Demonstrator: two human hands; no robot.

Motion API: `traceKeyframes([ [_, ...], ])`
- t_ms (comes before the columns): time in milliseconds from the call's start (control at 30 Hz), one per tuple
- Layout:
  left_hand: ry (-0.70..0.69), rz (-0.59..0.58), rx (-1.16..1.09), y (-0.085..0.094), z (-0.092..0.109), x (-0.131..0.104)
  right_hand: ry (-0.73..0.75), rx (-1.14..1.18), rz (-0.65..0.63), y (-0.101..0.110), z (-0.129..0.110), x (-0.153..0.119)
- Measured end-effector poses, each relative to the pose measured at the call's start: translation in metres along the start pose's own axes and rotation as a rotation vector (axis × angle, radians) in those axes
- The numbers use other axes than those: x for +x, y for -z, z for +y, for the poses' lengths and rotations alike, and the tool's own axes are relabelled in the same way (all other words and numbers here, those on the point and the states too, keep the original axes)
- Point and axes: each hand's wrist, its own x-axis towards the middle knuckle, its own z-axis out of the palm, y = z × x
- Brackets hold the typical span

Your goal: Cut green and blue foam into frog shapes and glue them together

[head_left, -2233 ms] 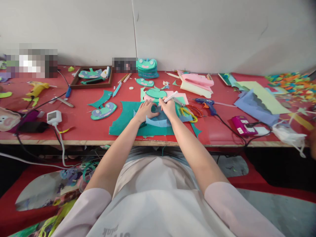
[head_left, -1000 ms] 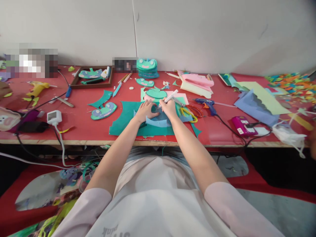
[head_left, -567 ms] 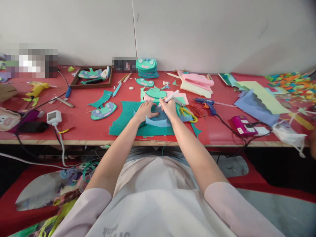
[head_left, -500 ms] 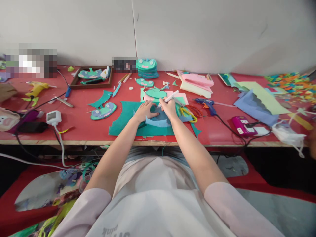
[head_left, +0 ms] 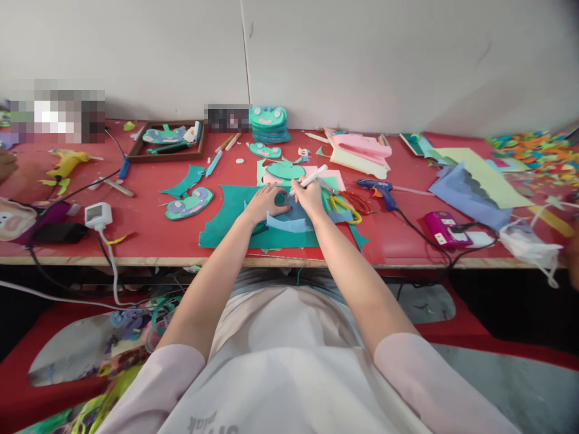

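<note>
My left hand (head_left: 268,204) lies with its fingers spread on blue felt (head_left: 289,223), thumb toward the right. My right hand (head_left: 308,196) is closed round a white pen (head_left: 314,176), whose tip end points down left at the felt between the hands. Beneath both is a large teal felt sheet (head_left: 226,220). Just beyond my hands sits a green felt shape (head_left: 286,171) over pink felt. Yellow-handled scissors (head_left: 353,212) lie right of my right hand, beside red-handled ones (head_left: 359,200).
A blue glue gun (head_left: 382,191) and a purple power strip (head_left: 446,230) with cables lie right. Left are a yellow glue gun (head_left: 70,164), a brown tray (head_left: 167,158) and a white device (head_left: 98,214). Stacked green felt faces (head_left: 269,123) stand by the wall.
Part of another person's hand has appeared at the far left edge. My hands and the pen look almost unmoved.
</note>
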Motion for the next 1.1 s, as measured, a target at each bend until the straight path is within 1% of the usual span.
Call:
traceKeyframes([
  [300,0.003,0.008,0.007,-0.0024,-0.0022,0.0003,-0.043,-0.020,-0.003,-0.0005,0.0012,0.0010],
  [1100,0.024,-0.003,-0.007,-0.0022,-0.0019,0.0000,-0.073,0.012,0.009,-0.0004,0.0041,0.0038],
])
